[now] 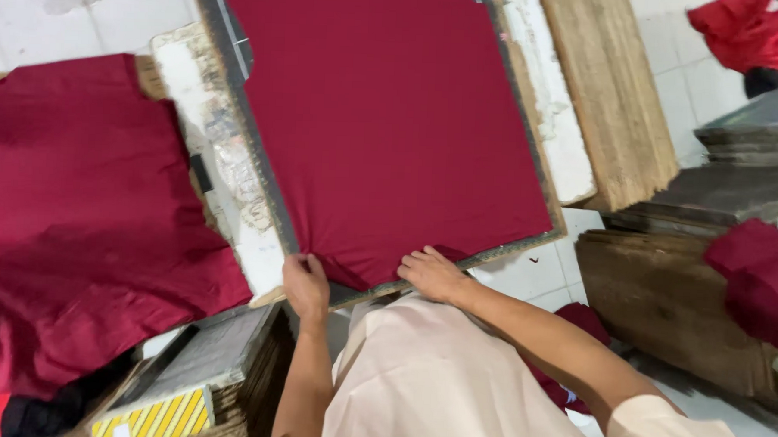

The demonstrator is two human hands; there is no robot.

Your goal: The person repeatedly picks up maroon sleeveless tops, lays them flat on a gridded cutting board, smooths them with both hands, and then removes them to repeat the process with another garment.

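A dark red cloth (pixel 393 115) lies stretched flat over a framed board (pixel 258 154) in front of me. My left hand (pixel 305 284) pinches the cloth's near edge at the board's lower left corner. My right hand (pixel 432 273) rests on the cloth's near edge, fingers curled over it, just right of the left hand. A fold of the cloth bunches between the two hands.
Another dark red cloth (pixel 78 225) lies spread on the left. A white paint-stained board (pixel 211 143) sits under the frame. Wooden boards (pixel 613 88) lean at the right, with more red cloth (pixel 758 274) on a wooden stack. A yellow-striped frame (pixel 162 413) lies at lower left.
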